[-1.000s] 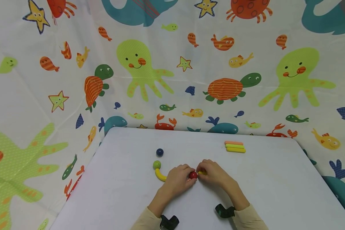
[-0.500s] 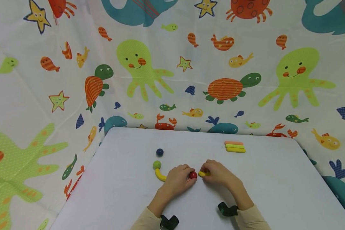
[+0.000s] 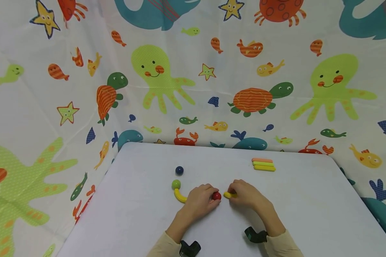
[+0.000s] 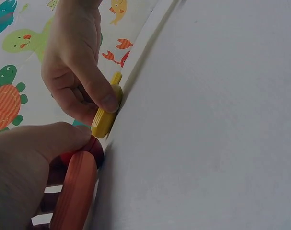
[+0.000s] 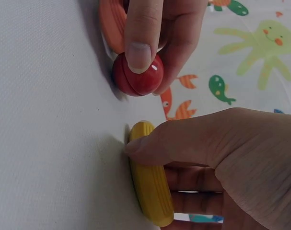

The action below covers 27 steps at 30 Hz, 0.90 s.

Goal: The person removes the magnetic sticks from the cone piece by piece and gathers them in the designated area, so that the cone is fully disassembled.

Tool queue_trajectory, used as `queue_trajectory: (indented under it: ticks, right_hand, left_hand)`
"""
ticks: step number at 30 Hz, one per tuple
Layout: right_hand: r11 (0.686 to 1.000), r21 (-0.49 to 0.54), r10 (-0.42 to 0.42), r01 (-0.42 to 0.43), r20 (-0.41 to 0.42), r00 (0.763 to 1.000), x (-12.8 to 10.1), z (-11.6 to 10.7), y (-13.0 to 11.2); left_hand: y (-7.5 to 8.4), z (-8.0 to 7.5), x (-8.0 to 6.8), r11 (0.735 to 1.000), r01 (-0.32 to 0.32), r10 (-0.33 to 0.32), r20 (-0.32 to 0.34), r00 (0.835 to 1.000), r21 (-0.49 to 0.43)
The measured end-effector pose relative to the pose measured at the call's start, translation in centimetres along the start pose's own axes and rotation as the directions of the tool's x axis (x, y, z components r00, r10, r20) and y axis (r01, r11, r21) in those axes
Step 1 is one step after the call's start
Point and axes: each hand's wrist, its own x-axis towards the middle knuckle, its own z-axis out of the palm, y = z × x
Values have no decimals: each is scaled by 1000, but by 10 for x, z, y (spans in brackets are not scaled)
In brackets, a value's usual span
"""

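My left hand (image 3: 197, 200) pinches a glossy red ball (image 5: 147, 79) on the white table, thumb on one side and fingers on the other. An orange curved, grooved stick (image 4: 75, 191) lies against the ball under that hand; the head view hides it. To the right, my right hand (image 3: 246, 193) pinches a yellow curved, grooved stick (image 5: 152, 191) between thumb and fingers. A small gap separates this stick from the red ball in the head view. Left of my left hand, another yellow curved stick (image 3: 179, 196) touches a green ball (image 3: 176, 184).
A dark blue ball (image 3: 179, 170) sits behind the green one. Farther back on the right, one orange and two yellow straight sticks (image 3: 263, 165) lie side by side. A cloth (image 3: 209, 85) printed with sea animals hangs behind the white table (image 3: 141, 221).
Over the last second, my right hand has drawn the yellow stick slightly right, away from the red ball. My left hand keeps its hold on the ball, almost still.
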Motion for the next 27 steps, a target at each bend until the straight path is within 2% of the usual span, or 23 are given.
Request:
queue_trajectory:
  ticks: [5, 13, 21, 27]
  right_hand:
    - [999, -15, 34, -34, -43, 999, -2, -2, 4]
    - [995, 23, 104, -102, -96, 990, -5, -6, 16]
    - [986, 46, 163, -157, -163, 973, -9, -10, 29]
    - [983, 80, 177, -164, -201, 964, -11, -15, 45]
  left_hand:
    - [1, 0, 0, 1000, 0, 0, -1, 1000, -4]
    - [0, 2, -1, 1000, 3, -3, 0, 1000, -3]
    - [0, 2, -1, 1000, -7, 7, -22, 1000, 4]
    - [0, 2, -1, 1000, -13, 14, -30, 999, 4]
